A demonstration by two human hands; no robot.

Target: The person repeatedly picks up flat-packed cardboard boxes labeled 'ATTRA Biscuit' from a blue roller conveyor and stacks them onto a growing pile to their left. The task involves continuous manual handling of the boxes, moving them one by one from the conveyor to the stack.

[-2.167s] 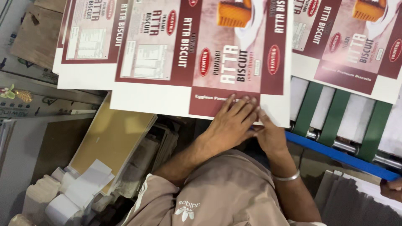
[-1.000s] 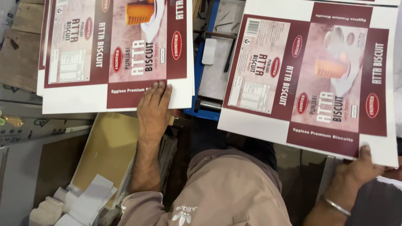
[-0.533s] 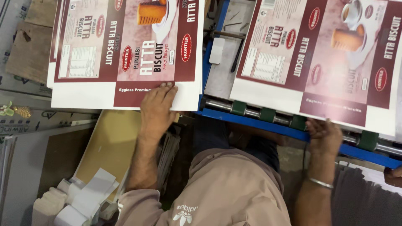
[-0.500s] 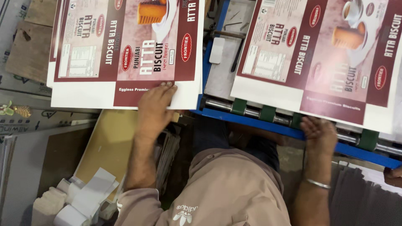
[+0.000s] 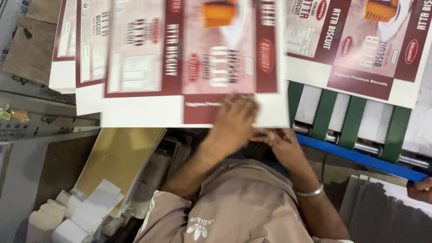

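Printed maroon-and-white carton sheet (image 5: 193, 63), motion-blurred, lying flat across twelve o'clock atop a stack of like sheets (image 5: 72, 54) stepping out toward ten. Left hand (image 5: 234, 123) pressed flat on its near white margin, fingers together. Right hand (image 5: 279, 144) at that edge just toward four; fingers curled at the edge, grip not discernible. Second printed sheet (image 5: 360, 49) at two o'clock over green-belted rollers (image 5: 355, 121), blue rail (image 5: 360, 155) beneath. Paper rolls (image 5: 72, 220) at eight. Another person's hand (image 5: 420, 189) at four.
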